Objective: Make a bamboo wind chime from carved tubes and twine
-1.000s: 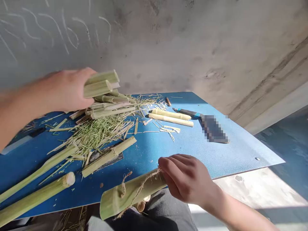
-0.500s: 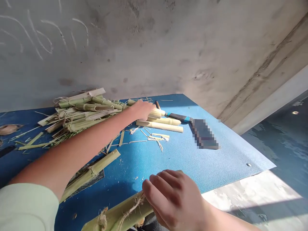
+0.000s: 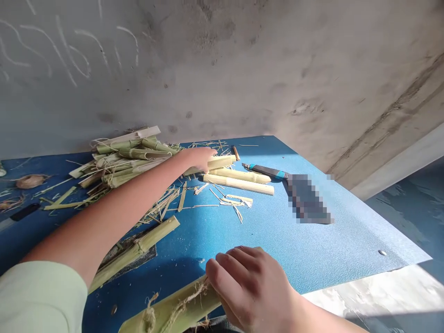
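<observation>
My left hand [image 3: 200, 157] reaches across the blue board [image 3: 312, 249] and is closed on one end of a pale peeled stalk piece [image 3: 219, 162] at the far middle. Two more peeled pieces [image 3: 239, 180] lie just beside it. My right hand [image 3: 251, 286] at the near edge is wrapped round a thick green stalk [image 3: 169, 312] that has rough twine tied about it. A knife with a blue and black handle [image 3: 267, 170] lies to the right of the peeled pieces, its blade blurred out.
A heap of cut green stalk pieces and shavings [image 3: 121, 159] lies at the far left by the concrete wall [image 3: 243, 69]. A split green stalk [image 3: 138, 245] rests on a dark patch near my left forearm. Thin slivers [image 3: 229, 201] are scattered mid-board.
My left hand has let go of the green pieces on the heap and moved right onto the peeled stalk piece, lifting one end a little. My right hand stays on the tied stalk.
</observation>
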The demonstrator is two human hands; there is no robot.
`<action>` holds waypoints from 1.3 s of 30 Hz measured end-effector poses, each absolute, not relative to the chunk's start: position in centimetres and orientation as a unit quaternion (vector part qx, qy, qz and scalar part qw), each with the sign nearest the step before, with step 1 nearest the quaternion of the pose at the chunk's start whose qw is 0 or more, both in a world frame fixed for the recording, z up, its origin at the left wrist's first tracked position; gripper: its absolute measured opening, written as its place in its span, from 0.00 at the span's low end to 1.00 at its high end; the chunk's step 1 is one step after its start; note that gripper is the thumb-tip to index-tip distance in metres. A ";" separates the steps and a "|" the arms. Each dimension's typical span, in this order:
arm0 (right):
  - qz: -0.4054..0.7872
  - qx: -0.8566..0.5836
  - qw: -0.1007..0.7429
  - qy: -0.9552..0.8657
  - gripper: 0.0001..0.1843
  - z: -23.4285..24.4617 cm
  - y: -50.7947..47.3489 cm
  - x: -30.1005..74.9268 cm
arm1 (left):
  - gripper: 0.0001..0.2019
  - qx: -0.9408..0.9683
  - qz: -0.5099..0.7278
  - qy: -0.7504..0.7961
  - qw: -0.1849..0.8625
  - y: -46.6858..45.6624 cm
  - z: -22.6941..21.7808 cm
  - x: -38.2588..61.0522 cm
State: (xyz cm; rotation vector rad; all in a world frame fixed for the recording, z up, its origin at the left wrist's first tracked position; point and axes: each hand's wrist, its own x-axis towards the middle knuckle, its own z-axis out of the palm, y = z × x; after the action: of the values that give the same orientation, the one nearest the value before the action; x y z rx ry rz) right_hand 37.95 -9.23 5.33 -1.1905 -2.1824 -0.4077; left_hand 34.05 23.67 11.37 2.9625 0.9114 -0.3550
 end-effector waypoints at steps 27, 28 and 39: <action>-0.173 -0.430 0.323 -0.825 0.08 4.4 -8.0 35.8 | 0.16 0.896 0.110 0.425 -0.060 9.5 15.4 14.0; -0.173 -0.436 0.323 -0.822 0.08 4.2 -8.0 35.6 | 0.15 0.892 0.155 0.423 -0.043 6.9 15.8 11.9; -0.210 -0.505 0.241 -0.801 0.12 3.1 -8.1 32.2 | 0.12 0.863 0.257 0.428 0.077 -6.7 5.5 9.8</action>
State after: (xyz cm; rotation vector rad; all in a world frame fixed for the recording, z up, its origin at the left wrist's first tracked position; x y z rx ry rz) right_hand 32.23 -8.10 3.11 -1.3825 -2.1917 -0.5748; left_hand 9.81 -6.68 5.51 2.5855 1.2833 0.7688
